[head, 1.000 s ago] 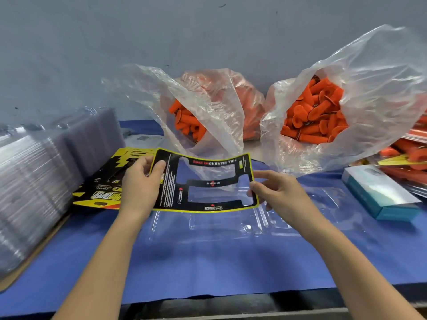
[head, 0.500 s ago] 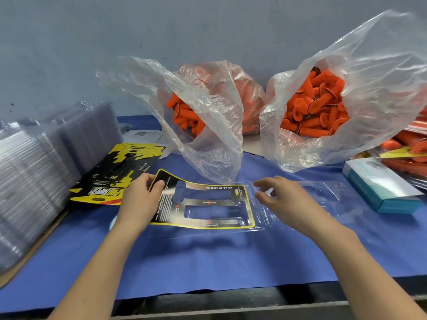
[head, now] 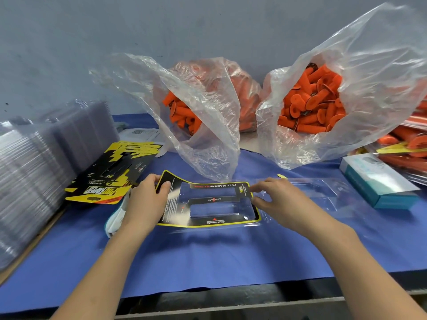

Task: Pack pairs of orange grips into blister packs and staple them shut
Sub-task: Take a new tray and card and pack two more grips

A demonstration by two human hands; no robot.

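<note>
Two hands hold a printed card on a clear blister pack

The left hand pinches the left end of the card, thumb on top and fingers curled round its corner. The bent fingertips of the right hand are at the card's right end; whether they pinch or only press, I cannot tell. The card lies flat on the left half of the blister pack, whose clear right half is hard to make out. A white and teal object is mostly hidden under the left wrist. A blue cloth covers the table, with a grey wall behind. The orange grips lie in open plastic bags at the back, well apart from the pack. Both forearms reach forward from the bottom edge.
</note>
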